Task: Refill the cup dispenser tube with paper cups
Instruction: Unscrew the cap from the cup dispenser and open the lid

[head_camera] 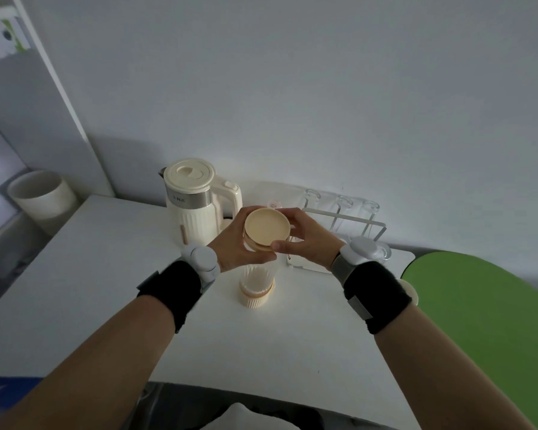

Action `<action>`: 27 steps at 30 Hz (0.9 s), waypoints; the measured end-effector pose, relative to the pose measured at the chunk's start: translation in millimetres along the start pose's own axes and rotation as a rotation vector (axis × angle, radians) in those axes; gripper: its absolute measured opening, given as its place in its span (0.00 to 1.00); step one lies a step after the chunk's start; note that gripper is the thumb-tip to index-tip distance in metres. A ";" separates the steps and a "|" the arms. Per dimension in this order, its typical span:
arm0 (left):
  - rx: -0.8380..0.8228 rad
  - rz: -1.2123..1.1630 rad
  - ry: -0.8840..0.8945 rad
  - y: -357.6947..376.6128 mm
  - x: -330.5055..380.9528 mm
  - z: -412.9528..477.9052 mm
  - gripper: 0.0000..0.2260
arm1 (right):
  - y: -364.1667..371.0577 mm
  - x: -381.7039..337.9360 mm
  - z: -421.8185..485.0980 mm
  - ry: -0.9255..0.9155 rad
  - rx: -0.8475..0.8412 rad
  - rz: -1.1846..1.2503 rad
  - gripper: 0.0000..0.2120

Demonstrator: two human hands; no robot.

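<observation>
A clear ribbed cup dispenser tube stands upright on the white table, on a cream ribbed base. A round cream lid sits at its top. My left hand is wrapped around the upper part of the tube just under the lid. My right hand pinches the lid's rim with thumb and fingers. White paper cups show faintly through the lower tube; how many I cannot tell.
A cream electric kettle stands just behind my left hand. A white wire rack with upturned clear glasses sits at the back right. A white bin is off the table's left; a green surface lies to the right.
</observation>
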State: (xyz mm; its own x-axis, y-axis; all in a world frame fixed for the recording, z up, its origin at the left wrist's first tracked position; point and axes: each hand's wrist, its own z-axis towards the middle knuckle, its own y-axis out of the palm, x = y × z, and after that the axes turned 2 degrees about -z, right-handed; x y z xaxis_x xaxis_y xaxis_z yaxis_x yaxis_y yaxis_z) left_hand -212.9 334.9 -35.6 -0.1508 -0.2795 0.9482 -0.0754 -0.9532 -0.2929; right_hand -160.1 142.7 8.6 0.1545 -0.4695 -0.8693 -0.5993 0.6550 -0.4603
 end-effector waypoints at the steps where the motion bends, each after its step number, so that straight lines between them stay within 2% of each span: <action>1: 0.003 -0.005 0.002 0.1 -0.7 0.0 0.39 | -1.6 -1.8 0.4 0.000 -0.004 -0.021 0.37; 5: 0.008 -0.017 -0.020 1.2 -3.8 -0.6 0.38 | -4.7 -8.8 -0.2 0.006 -0.007 -0.026 0.39; 12: -0.003 -0.089 -0.073 1.0 -3.7 -3.2 0.39 | -5.1 -11.9 1.1 -0.001 -0.009 -0.048 0.37; 17: 0.010 -0.076 -0.074 1.2 -7.6 -5.1 0.48 | -2.2 -11.2 -1.7 -0.003 -0.037 -0.079 0.40; 22: 0.003 -0.055 -0.114 -0.3 -7.9 -3.7 0.37 | 1.4 -12.1 -1.5 -0.031 0.006 -0.140 0.39; 27: -0.004 -0.087 -0.123 0.4 -14.7 -1.8 0.36 | 1.3 -10.7 -2.8 -0.026 0.033 -0.097 0.38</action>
State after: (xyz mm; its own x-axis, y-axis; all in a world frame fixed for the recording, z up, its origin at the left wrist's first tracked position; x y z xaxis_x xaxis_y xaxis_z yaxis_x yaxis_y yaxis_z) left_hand -212.5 338.8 -49.8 -0.0214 -0.2085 0.9778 -0.0870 -0.9739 -0.2095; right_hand -164.8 146.9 17.8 0.2314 -0.5162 -0.8246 -0.5543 0.6266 -0.5478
